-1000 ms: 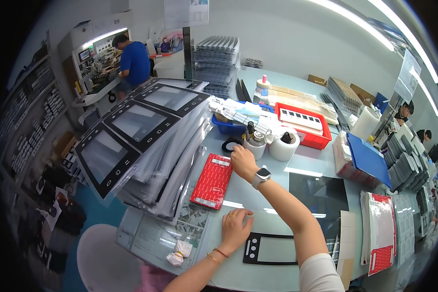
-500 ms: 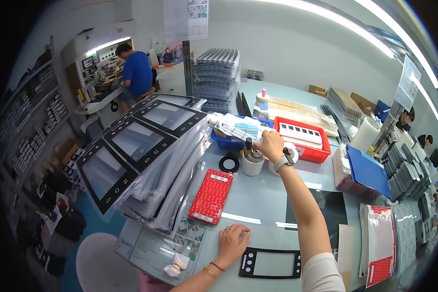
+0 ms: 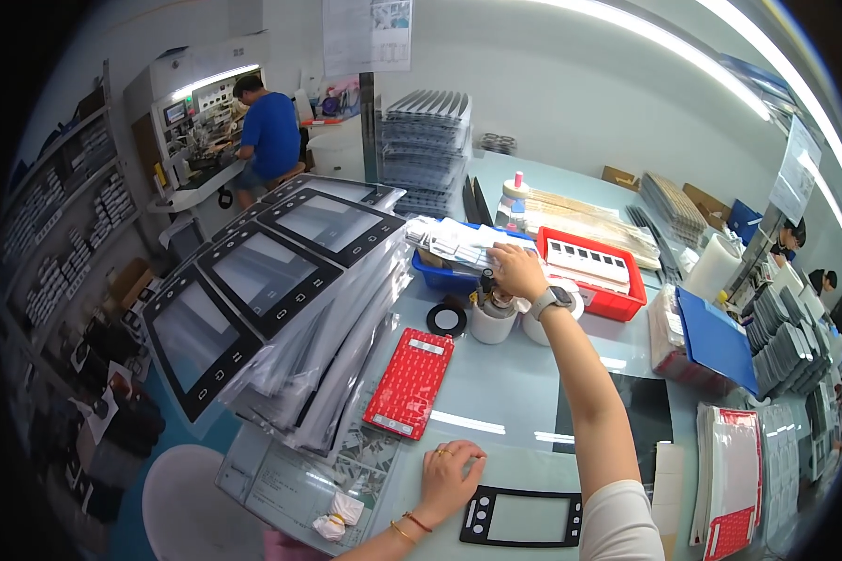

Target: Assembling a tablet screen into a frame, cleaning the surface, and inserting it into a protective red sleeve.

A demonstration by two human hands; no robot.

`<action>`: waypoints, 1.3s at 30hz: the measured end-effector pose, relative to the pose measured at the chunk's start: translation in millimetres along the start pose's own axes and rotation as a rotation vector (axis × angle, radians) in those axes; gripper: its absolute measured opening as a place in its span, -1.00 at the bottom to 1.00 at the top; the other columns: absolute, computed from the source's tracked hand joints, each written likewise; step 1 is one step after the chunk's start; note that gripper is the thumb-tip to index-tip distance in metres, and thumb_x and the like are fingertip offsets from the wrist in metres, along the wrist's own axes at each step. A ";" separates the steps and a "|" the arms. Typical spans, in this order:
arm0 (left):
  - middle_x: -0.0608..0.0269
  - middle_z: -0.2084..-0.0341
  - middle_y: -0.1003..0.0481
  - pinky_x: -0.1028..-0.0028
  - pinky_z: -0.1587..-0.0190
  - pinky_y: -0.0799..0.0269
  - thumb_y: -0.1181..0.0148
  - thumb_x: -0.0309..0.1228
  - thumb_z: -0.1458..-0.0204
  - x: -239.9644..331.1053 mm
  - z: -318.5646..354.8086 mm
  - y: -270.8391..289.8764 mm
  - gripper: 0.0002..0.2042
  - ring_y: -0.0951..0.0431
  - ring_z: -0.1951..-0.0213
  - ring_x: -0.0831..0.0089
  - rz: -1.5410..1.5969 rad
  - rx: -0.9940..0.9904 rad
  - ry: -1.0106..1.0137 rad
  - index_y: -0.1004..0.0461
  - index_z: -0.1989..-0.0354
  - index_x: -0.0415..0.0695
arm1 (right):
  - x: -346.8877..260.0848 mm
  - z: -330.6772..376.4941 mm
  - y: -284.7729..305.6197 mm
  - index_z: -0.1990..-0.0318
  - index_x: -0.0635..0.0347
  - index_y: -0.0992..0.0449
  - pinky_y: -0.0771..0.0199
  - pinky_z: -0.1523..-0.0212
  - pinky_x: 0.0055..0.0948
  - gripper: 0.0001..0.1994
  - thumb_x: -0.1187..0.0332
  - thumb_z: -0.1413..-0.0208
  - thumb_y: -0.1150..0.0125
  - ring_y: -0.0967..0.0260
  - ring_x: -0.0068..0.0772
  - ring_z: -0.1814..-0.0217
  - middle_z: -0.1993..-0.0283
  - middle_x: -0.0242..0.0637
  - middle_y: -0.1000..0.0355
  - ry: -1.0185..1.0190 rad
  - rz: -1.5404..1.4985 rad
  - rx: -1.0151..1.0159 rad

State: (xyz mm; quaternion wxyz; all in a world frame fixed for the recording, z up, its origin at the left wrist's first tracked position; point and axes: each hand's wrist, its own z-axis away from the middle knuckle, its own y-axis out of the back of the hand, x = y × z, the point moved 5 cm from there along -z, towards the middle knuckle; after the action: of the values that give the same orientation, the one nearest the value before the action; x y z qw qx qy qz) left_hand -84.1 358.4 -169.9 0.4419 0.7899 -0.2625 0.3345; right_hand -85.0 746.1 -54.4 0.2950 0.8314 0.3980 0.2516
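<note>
My right hand (image 3: 517, 271) reaches far forward, a watch on its wrist. It rests on a pile of small white packets (image 3: 458, 245) that fills a blue bin (image 3: 437, 275). Whether its fingers grip a packet I cannot tell. Just below it stand a white cup with pens (image 3: 491, 318) and a roll of white tape (image 3: 539, 327). My left hand (image 3: 447, 477) lies flat on the table near the front edge, fingers spread, holding nothing. A black panel frame with a clear window (image 3: 521, 516) lies just right of the left hand.
Stacks of black-framed screen panels in plastic sleeves (image 3: 271, 290) lean at the left. A red sheet (image 3: 410, 381) and a black tape ring (image 3: 446, 320) lie mid-table. A red tray (image 3: 591, 273) sits behind, a blue folder (image 3: 716, 338) at the right. A person in blue (image 3: 269, 136) works at a far bench.
My right hand has moved away from the cups, forward and up onto the packets in the blue bin. The left hand has stayed flat on the table.
</note>
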 end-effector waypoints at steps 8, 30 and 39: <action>0.39 0.15 -0.62 0.23 -0.05 -0.30 -0.29 -0.32 -0.16 -1.9 2.9 4.8 -0.92 -0.55 0.05 0.28 -0.012 0.001 0.018 -0.62 0.28 -0.02 | 1.9 -17.7 -2.7 -0.02 -0.01 -0.67 -0.51 -0.12 -0.10 -0.72 0.14 -0.26 -0.26 -0.48 -0.03 -0.22 -0.16 -0.30 -0.59 -0.220 -0.195 -0.316; 0.18 0.32 -0.59 0.37 0.15 -0.46 -0.25 -0.42 -0.20 -13.6 4.6 3.0 -0.90 -0.58 0.24 0.33 0.090 0.108 0.013 -0.61 0.27 -0.18 | -234.2 195.7 515.7 -0.44 -0.04 -0.23 -0.56 -0.18 -0.02 -0.53 0.47 -0.43 -0.01 -0.67 -0.03 0.22 -0.22 -0.02 -0.47 -0.313 -2.160 0.312; 0.20 0.12 -0.56 0.33 -0.01 -0.47 -0.31 -0.31 -0.19 -1.5 17.6 -3.0 -0.72 -0.55 0.13 0.32 0.062 -0.001 -0.035 -0.56 0.00 -0.17 | -256.7 264.0 555.6 -0.63 -0.16 0.13 -0.56 -0.23 0.00 -0.32 0.47 -0.46 0.06 -0.68 -0.02 0.26 -0.18 0.06 -0.49 -0.299 -2.208 0.125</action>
State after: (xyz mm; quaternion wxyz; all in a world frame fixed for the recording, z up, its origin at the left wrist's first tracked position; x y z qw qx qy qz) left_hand -77.7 344.5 -179.4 0.4268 0.7870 -0.2948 0.3341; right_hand 229.9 178.7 97.8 0.3593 0.0565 0.8910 -0.2716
